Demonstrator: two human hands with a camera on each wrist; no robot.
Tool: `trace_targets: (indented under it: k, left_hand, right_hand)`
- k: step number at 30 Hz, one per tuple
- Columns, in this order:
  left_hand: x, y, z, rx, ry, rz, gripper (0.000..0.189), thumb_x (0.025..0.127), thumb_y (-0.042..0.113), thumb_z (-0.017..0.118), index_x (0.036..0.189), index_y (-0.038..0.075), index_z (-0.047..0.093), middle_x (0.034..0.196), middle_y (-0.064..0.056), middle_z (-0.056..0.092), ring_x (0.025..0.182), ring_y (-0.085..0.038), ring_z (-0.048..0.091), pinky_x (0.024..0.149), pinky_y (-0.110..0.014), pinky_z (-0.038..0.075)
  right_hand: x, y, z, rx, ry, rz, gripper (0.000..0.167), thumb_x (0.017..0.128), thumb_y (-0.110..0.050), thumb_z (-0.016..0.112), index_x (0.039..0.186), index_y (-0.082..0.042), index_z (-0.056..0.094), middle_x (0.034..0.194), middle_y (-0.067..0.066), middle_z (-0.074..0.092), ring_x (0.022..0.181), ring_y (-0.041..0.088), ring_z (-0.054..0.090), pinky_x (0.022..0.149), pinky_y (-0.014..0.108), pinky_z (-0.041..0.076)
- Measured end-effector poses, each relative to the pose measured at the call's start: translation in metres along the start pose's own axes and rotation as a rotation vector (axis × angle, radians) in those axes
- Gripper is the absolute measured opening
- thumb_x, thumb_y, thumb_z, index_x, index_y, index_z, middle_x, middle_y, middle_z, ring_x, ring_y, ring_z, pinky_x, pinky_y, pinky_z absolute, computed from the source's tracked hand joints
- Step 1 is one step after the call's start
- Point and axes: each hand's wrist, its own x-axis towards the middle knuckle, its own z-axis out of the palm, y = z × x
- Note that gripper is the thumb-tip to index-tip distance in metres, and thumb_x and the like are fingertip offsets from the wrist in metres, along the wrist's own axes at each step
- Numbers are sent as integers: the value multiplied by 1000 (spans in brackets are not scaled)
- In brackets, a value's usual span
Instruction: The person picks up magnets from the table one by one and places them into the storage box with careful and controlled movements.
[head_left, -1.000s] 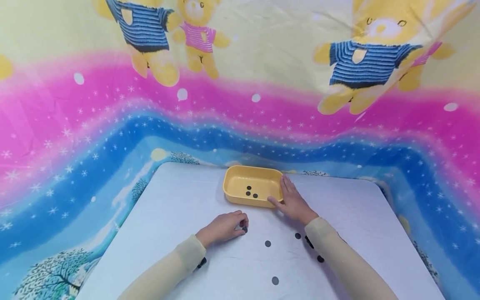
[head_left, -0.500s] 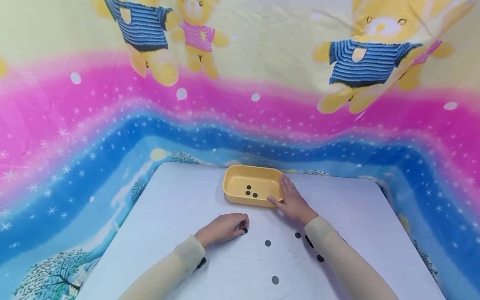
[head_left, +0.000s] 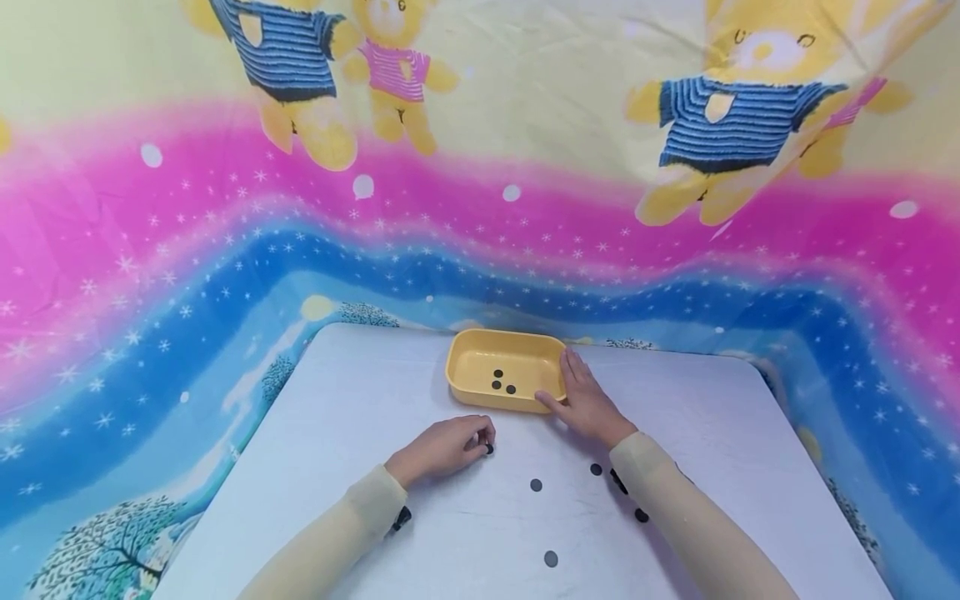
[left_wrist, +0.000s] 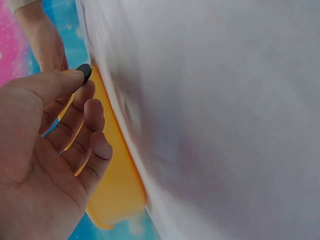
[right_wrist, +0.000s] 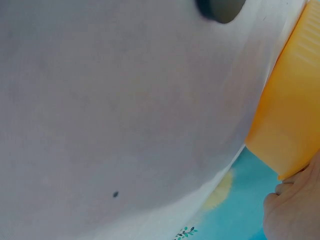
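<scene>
My left hand (head_left: 438,448) pinches a small dark round disc (left_wrist: 85,73) between thumb and index finger. In the left wrist view the other fingers are loosely bent beneath it. That hand is just in front of a yellow rectangular box (head_left: 468,400), at the table's far edge. Inside the box lie three dark discs, one of them a flat disc (head_left: 511,389) near the front wall. My right hand (head_left: 592,408) rests against the box's right end, its fingers straight along the side and its thumb at the front rim.
More discs lie on the white table (head_left: 345,392): a grey disc (head_left: 536,485), a nearer grey disc (head_left: 551,559), a dark disc (head_left: 596,469) and another dark disc (head_left: 641,516) beside the right sleeve. A printed cloth (head_left: 480,233) hangs behind the table.
My left hand has risen slightly towards the box, the disc now between its fingertips. My right hand and the box stay where they were.
</scene>
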Motion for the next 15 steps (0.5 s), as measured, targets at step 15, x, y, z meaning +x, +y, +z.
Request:
trace_targets:
  k: [15]
  left_hand:
    - [9,-3,-30,-33,122,18,7,109,25,67,115,29,65,101,18,65,91,-3,62,79,-25,55]
  right_hand:
    - [0,0,-1,-6,9,-13,112,102,-81,38,171,-1,-1,180,11,-10,167,31,-5,135,53,10]
